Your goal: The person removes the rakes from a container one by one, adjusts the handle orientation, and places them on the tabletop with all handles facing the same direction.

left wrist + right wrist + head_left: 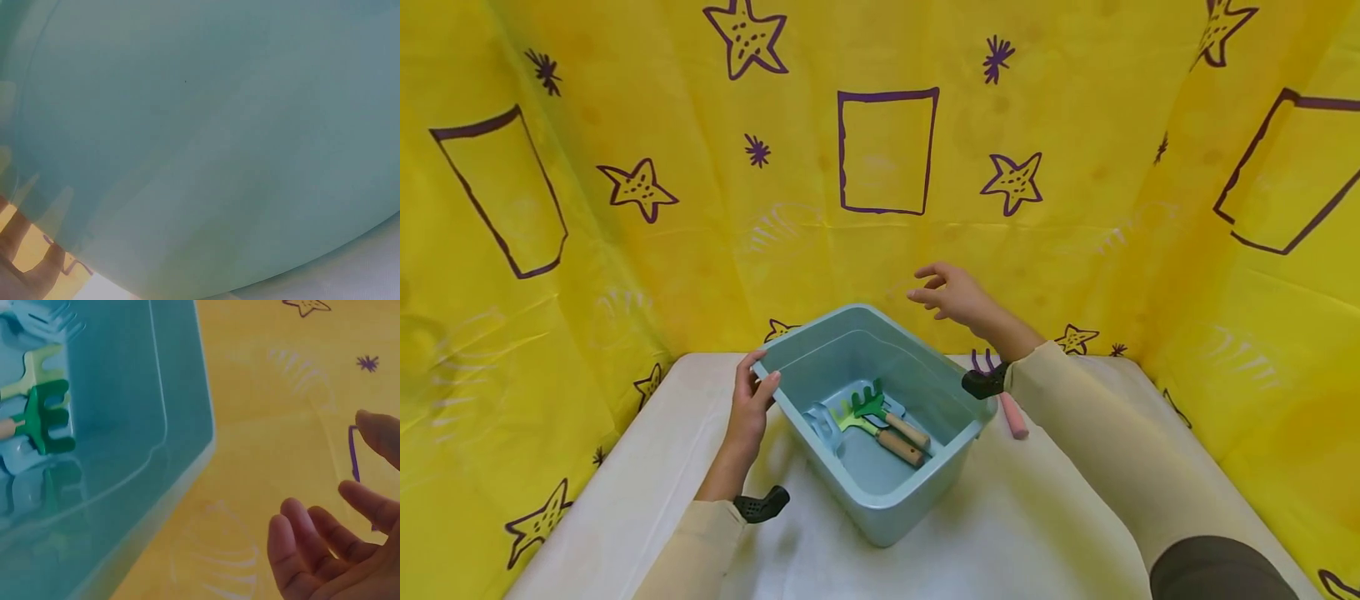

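Note:
A pale blue plastic bin (917,504) stands at an angle on the white surface. My left hand (751,412) grips its left rim, thumb on the rim's top and fingers on the outer side. In the left wrist view the bin's wall (206,137) fills most of the picture, with part of my fingers (47,272) at the lower left. Inside lie a dark green hand rake (871,404), a light green one (853,419), both wooden-handled, and light blue pieces (825,429). My right hand (955,293) hovers beyond the back right rim, fingers loosely bent, holding nothing.
Behind my right wrist, a pink-handled tool (1013,417) with purple tines lies beside the bin, partly hidden. Yellow sheets (887,250) with purple star drawings hang at the back and both sides. The white surface (1022,517) extends around the bin.

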The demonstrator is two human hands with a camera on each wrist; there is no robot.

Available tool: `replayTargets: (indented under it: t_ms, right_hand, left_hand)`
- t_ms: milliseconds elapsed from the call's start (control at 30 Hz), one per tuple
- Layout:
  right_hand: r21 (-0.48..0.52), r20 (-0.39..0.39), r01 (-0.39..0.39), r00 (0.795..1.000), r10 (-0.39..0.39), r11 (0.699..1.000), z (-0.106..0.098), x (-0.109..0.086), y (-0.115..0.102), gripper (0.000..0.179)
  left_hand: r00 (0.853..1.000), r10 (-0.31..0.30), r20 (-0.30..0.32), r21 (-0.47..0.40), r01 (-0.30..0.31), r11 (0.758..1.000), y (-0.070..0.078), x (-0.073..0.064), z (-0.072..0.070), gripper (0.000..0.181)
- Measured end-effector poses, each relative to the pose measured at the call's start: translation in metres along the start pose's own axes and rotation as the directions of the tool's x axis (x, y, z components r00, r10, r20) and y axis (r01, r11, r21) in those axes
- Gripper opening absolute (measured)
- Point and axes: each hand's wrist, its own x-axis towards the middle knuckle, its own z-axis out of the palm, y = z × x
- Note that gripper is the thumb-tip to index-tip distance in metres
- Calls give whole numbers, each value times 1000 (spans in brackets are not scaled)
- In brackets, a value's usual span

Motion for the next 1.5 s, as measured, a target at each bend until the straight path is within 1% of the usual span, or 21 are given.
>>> replayTargets:
  t_ms: [133,233,367,500,667,833,967,1167,1333,1500]
  right_hand:
    - [-2,80,-1,997,1,1000,11,5,-7,55]
    - [11,153,-22,988,20,1000,20,9,-9,55]
    - [25,251,-65,966,57,998,32,16,-6,58]
    - [12,318,-96,944,87,995,42,20,-3,60]
    - [18,376,-138,919,122,990,55,23,3,51]
    - [30,440,-182,885,151,983,68,28,11,47]
    - [21,479,-225,857,188,974,77,31,17,48]
    - [30,526,-309,813,248,951,87,33,32,51]
    - [-2,560,-327,783,272,945,94,34,40,52]
    - [-35,588,-366,745,316,930,97,33,47,52]
  left_hand:
    - [1000,8,2,6,-8,1000,-1,0,0,50]
    - [1000,18,4,-4,-18,1000,0,0,1,50]
    - [1000,31,2,-11,-31,999,0,0,1,50]
    - [1000,31,3,-3,-31,1000,0,1,1,50]
    - [1000,14,4,21,-14,1000,0,2,1,51]
    - [1000,1,-5,42,0,999,0,2,2,52]
    - [1000,4,-4,33,-4,999,-1,2,2,52]
    - [1000,2,-8,48,-1,999,-4,3,1,53]
    - [1000,7,-16,44,-6,999,-5,3,-1,53]
    - [1000,9,-8,38,-9,999,-5,4,-1,53]
